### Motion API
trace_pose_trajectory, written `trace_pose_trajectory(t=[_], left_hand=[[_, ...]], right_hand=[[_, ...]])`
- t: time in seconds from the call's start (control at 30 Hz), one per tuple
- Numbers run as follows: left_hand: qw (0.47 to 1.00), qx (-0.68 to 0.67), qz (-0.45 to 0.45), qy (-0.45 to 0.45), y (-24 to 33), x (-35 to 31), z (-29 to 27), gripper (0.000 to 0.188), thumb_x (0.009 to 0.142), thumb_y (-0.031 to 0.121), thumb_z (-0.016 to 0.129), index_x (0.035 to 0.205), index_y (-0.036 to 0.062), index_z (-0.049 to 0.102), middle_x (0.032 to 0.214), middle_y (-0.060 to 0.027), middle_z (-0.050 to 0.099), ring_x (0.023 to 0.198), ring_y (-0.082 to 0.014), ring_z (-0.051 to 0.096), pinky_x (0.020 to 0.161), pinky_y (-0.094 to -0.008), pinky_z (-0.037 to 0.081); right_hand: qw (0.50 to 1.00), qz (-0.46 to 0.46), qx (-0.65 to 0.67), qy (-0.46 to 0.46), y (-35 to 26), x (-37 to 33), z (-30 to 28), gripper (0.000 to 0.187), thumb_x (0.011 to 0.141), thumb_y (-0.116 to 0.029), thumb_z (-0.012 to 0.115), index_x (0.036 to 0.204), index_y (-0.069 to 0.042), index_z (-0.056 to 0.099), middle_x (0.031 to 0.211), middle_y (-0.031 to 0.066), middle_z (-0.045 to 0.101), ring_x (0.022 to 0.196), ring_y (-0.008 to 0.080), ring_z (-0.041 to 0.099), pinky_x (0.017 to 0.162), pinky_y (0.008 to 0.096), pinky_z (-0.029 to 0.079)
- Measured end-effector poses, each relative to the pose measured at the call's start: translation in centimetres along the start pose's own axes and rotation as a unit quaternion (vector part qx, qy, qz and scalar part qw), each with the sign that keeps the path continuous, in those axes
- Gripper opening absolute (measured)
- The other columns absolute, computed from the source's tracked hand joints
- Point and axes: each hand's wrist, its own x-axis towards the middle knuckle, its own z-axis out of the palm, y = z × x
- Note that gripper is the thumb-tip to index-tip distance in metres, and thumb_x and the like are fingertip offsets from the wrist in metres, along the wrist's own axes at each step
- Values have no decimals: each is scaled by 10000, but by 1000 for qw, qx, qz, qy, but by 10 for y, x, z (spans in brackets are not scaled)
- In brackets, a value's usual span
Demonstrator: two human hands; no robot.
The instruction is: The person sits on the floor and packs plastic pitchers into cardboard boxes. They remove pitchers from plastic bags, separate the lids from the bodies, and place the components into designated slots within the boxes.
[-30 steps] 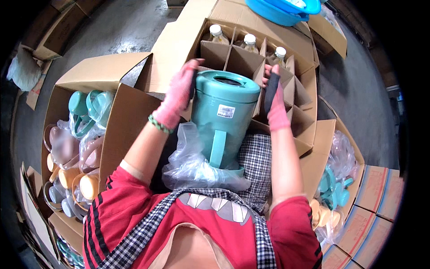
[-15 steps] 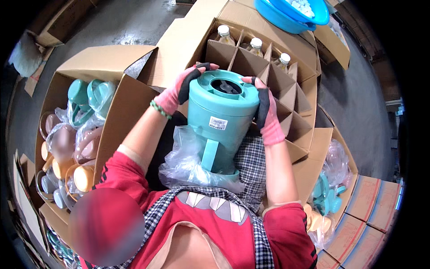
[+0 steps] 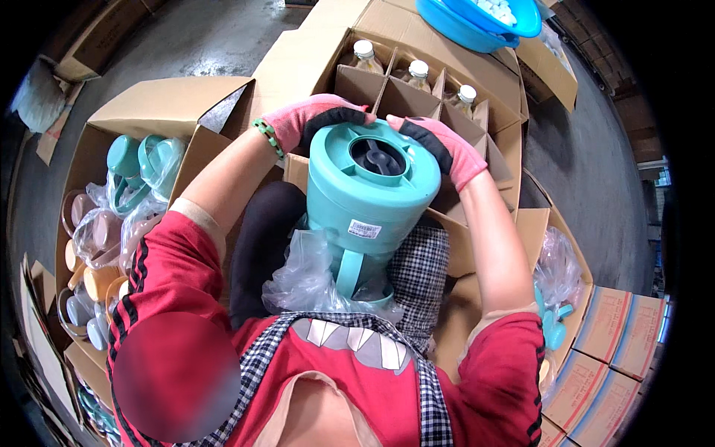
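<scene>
A large teal plastic jug (image 3: 357,231) stands between my legs, with its round end towards me. A recess there holds a black part (image 3: 378,156) like a knob. The jug has a barcode label and a handle on its near side. Both hands wear pink and black fingerless gloves. My left hand (image 3: 319,119) grips the jug's far left edge, and my right hand (image 3: 439,143) grips its far right edge. The fingertips nearly meet behind the rim, where they are partly hidden. A clear plastic bag (image 3: 298,276) lies bunched around the jug's lower part.
Beyond my hands a divided carton (image 3: 402,97) holds glass bottles with white caps (image 3: 418,68). Blue basins (image 3: 477,30) with white pieces stand behind it. An open carton (image 3: 167,112) of bagged coloured plastic parts is at left, another (image 3: 555,261) at right, beside stacked cartons (image 3: 602,320).
Both hands have slid inward along the jug's far edge, so their fingertips are closer together. The jug's top has shifted slightly towards me, and my elbows have spread outward.
</scene>
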Motion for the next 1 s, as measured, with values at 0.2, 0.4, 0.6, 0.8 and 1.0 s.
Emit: trace_pose_trajectory(t=[0.2, 0.4, 0.6, 0.8, 1.0], left_hand=[[995, 93, -19, -2, -2, 3, -7, 271, 799, 253, 603, 884, -2, 636, 811, -40, 622, 727, -92, 563, 684, -227, 462], [999, -31, 24, 17, 5, -9, -4, 328, 859, 237, 518, 1094, 9, 537, 979, -50, 590, 896, -125, 552, 845, -249, 436], [816, 562, 46, -128, 72, -37, 53, 337, 718, 93, 633, 1051, 58, 591, 1090, -140, 543, 1002, -273, 518, 912, -341, 400], [712, 698, 39, -71, 70, -26, 79, 367, 776, 283, 585, 1041, 29, 571, 960, -165, 582, 887, -278, 567, 815, -343, 447], [937, 330, 93, 66, 56, 7, 17, 382, 854, 367, 494, 1050, 45, 556, 776, -49, 546, 747, -114, 526, 712, -250, 445]], right_hand=[[1000, 6, 4, -25, 3, 8, 1, 339, 842, -360, 532, 815, -32, 615, 737, -13, 573, 655, 50, 501, 604, 199, 429], [983, -14, 180, -22, 21, 13, 2, 326, 847, -307, 529, 960, -7, 589, 839, 15, 601, 726, 70, 548, 683, 208, 468], [910, -51, 398, -103, 35, 4, 11, 357, 868, -169, 405, 1165, 24, 449, 1091, 136, 546, 963, 197, 551, 874, 303, 436], [911, -52, 399, -97, 48, 8, 3, 359, 878, -206, 402, 1152, 18, 460, 1063, 120, 558, 938, 187, 554, 867, 298, 432], [933, -152, 316, 80, 42, -18, 18, 488, 882, -387, 419, 1158, 14, 441, 1073, 113, 532, 905, 159, 545, 813, 277, 450]])
